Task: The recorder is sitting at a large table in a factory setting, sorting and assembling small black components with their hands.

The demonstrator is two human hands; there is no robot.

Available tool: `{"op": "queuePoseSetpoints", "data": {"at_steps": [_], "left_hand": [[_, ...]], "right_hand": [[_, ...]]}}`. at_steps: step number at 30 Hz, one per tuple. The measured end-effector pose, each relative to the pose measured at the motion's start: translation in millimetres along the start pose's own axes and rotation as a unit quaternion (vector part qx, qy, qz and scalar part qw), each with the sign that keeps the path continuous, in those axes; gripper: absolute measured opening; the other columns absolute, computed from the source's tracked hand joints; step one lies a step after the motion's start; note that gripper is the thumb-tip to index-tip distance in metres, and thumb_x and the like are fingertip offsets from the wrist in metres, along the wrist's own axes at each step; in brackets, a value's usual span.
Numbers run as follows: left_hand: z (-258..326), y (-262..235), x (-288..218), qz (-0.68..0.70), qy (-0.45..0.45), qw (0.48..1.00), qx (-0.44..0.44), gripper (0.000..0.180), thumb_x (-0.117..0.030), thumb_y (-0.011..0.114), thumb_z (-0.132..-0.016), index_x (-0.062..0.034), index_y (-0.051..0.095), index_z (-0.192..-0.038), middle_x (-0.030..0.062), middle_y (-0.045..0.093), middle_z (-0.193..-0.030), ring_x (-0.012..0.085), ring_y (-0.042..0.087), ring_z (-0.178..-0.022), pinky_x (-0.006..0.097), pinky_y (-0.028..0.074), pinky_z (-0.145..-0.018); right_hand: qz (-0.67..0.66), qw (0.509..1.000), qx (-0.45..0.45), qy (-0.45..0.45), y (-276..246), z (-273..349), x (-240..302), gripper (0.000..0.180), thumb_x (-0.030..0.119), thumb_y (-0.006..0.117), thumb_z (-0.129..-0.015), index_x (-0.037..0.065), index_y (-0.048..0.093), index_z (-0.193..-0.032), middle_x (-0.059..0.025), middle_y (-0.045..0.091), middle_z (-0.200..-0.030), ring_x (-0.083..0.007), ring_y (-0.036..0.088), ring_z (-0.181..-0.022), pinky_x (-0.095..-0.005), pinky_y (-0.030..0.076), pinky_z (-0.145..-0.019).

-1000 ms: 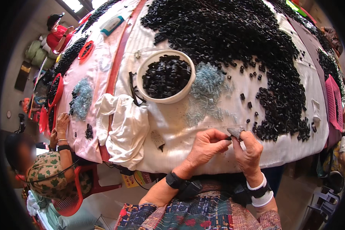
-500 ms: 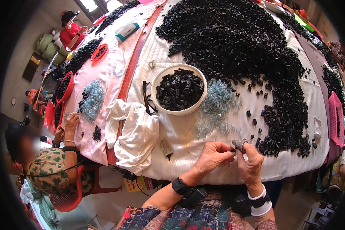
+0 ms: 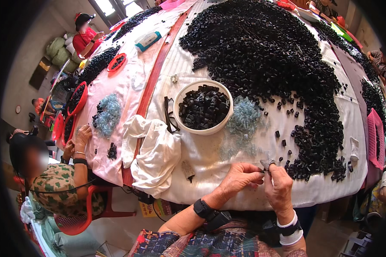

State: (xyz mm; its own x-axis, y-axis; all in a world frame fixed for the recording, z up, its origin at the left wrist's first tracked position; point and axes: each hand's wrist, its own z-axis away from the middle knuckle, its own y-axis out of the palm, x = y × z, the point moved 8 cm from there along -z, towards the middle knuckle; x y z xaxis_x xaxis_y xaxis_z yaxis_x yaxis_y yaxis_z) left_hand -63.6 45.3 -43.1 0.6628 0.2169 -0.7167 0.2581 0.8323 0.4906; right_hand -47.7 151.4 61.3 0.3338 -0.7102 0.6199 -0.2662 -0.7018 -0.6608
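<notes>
My left hand (image 3: 239, 180) pinches a small dark piece at its fingertips, mostly hidden; it looks like the black plastic pieces on the table. Close beside it, my right hand (image 3: 279, 184) is closed around a stubby grey tool (image 3: 267, 163) with a rough, wrapped-looking surface. The fingertips of both hands nearly meet over the front of the cloth-covered table. Beyond them lies a heap of small translucent bluish pieces (image 3: 243, 118). A white tub (image 3: 201, 131) full of black pieces stands left of that heap. The big pile of black plastic pieces (image 3: 261, 51) spreads behind and to the right.
Left of my hands lie a crumpled white cloth (image 3: 154, 158), a grey block with a dark tip (image 3: 187, 169) and black-framed glasses (image 3: 169, 115). A co-worker (image 3: 58, 180) sits at the left. A pink basket (image 3: 375, 139) stands at the right edge.
The view has shifted slightly, so the table things appear a little lower. My hands stay together, still holding the dark piece and the grey tool.
</notes>
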Motion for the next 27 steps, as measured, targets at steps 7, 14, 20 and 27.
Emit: {"op": "queuePoseSetpoints", "data": {"at_steps": [7,14,20,27], "left_hand": [[1,2,-4,-0.038,0.003,0.999,-0.039,0.015,-0.013,0.065,-0.081,-0.0012,0.065,-0.090,0.0018,0.064,-0.080,0.0086,0.061,-0.070,0.022,0.053,-0.064],[-1,3,-6,-0.038,0.018,0.996,-0.081,0.013,-0.011,0.061,-0.078,0.0010,0.064,-0.081,0.0032,0.062,-0.068,0.0087,0.058,-0.057,0.022,0.048,-0.051],[-2,5,-8,-0.091,0.018,0.993,-0.069,0.015,-0.017,0.060,-0.081,-0.0026,0.065,-0.084,0.0012,0.062,-0.070,0.0073,0.058,-0.059,0.021,0.048,-0.054],[3,3,-10,-0.067,0.011,0.994,-0.081,0.015,-0.017,0.060,-0.082,-0.0029,0.065,-0.085,0.0009,0.062,-0.069,0.0068,0.058,-0.058,0.020,0.047,-0.052]], "right_hand": [[0.026,0.999,-0.003,-0.023,1,0,7,0.018,-0.013,0.057,-0.071,-0.003,0.055,-0.087,-0.0171,0.054,-0.071,-0.0332,0.055,-0.065,-0.0395,0.044,-0.057],[0.043,0.999,0.010,-0.026,5,2,6,0.024,-0.010,0.057,-0.069,-0.004,0.056,-0.092,-0.0179,0.056,-0.074,-0.0339,0.055,-0.069,-0.0408,0.046,-0.061],[0.040,0.999,0.005,-0.026,4,4,4,0.025,-0.010,0.057,-0.069,-0.005,0.055,-0.094,-0.0182,0.056,-0.075,-0.0343,0.055,-0.069,-0.0409,0.046,-0.061],[-0.006,1.000,-0.013,-0.015,6,10,1,0.029,-0.010,0.059,-0.069,-0.006,0.054,-0.097,-0.0185,0.055,-0.077,-0.0342,0.055,-0.070,-0.0409,0.045,-0.063]]}}
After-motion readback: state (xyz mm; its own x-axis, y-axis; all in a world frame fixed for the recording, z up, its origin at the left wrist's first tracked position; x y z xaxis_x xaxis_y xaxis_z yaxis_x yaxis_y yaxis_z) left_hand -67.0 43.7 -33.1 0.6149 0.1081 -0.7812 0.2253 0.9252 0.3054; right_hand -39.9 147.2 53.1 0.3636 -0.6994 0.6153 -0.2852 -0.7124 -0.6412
